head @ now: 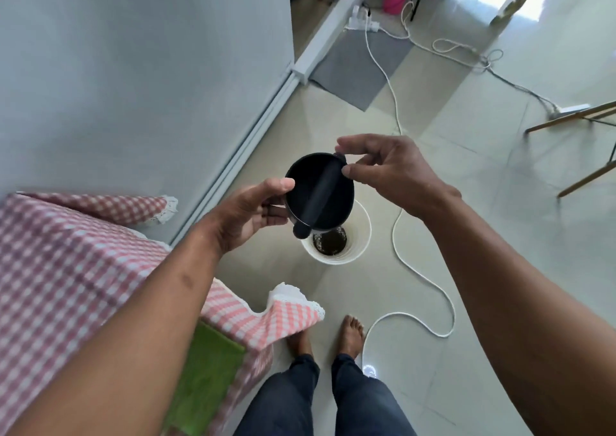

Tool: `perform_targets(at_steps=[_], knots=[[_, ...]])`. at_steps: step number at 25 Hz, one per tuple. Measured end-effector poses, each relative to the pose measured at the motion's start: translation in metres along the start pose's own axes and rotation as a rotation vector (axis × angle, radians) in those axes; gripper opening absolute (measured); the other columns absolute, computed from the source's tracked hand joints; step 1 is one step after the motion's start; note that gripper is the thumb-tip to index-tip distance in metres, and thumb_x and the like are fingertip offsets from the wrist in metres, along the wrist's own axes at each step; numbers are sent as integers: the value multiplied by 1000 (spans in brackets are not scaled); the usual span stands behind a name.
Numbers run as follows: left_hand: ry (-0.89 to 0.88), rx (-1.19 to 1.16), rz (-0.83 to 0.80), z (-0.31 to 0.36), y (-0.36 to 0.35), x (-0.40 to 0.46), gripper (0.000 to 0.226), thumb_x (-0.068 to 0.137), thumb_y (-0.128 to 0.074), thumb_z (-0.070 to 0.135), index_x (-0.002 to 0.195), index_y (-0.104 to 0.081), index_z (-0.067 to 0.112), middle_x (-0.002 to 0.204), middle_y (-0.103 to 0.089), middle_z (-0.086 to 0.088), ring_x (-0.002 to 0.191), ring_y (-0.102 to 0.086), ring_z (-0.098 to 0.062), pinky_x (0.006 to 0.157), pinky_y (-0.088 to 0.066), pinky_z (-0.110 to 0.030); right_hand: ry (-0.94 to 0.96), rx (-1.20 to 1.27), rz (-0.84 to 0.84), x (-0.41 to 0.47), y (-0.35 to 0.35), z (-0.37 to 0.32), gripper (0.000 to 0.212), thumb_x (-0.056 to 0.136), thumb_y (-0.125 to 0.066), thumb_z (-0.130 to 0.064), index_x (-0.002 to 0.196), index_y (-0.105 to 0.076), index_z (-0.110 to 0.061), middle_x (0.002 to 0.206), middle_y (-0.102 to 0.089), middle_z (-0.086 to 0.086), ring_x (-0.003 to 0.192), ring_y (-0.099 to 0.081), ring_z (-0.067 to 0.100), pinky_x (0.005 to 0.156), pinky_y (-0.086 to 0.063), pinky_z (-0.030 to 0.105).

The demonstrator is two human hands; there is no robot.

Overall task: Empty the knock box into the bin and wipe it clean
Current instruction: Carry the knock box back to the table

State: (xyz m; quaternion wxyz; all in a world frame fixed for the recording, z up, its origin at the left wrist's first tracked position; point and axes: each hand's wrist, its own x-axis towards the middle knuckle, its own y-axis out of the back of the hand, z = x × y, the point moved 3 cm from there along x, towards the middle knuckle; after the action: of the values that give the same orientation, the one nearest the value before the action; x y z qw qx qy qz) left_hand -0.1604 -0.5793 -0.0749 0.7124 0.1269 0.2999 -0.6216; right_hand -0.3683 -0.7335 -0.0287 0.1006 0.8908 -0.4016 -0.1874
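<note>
A round black knock box (330, 198) with a dark bar (318, 193) across its mouth is held over a white bin (358, 235) on the floor. Its open side faces me and its inside looks dark and bare. My left hand (253, 212) grips the box's left wall, thumb on the rim. My right hand (386, 168) pinches the far end of the bar between thumb and fingers. Dark coffee grounds (331, 242) lie at the bottom of the bin. A green cloth (206, 379) lies on the table at the lower left.
A table with a pink checked tablecloth (66, 269) stands at my left, close to a grey wall (133, 68). A white cable (423, 279) snakes over the tiled floor to the right of the bin. My bare feet (350, 335) stand just before the bin. Wooden chair legs (573, 118) at right.
</note>
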Motion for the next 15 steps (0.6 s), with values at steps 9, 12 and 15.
perform_targets(at_steps=[9, 12, 15], knots=[[-85, -71, 84, 15, 36, -95, 26, 75, -76, 53, 87, -85, 32, 85, -79, 5, 77, -74, -11, 82, -57, -32, 70, -109, -143, -33, -51, -92, 33, 88, -79, -11, 99, -81, -42, 91, -80, 17, 77, -63, 11, 81, -55, 33], [-124, -130, 223, 13, 39, -121, 27, 74, -77, 56, 85, -86, 33, 82, -79, 4, 73, -75, -12, 71, -60, -26, 97, -53, -159, -37, -69, -98, 30, 87, -81, -9, 95, -82, -38, 99, -81, 20, 81, -66, 17, 84, -60, 44], [-179, -186, 436, 9, 36, -152, 31, 76, -79, 57, 85, -88, 30, 83, -79, 1, 72, -75, -15, 66, -60, -25, 115, 33, -187, -43, -85, -103, 26, 87, -82, -11, 93, -85, -36, 95, -81, 20, 78, -65, 18, 76, -58, 45]])
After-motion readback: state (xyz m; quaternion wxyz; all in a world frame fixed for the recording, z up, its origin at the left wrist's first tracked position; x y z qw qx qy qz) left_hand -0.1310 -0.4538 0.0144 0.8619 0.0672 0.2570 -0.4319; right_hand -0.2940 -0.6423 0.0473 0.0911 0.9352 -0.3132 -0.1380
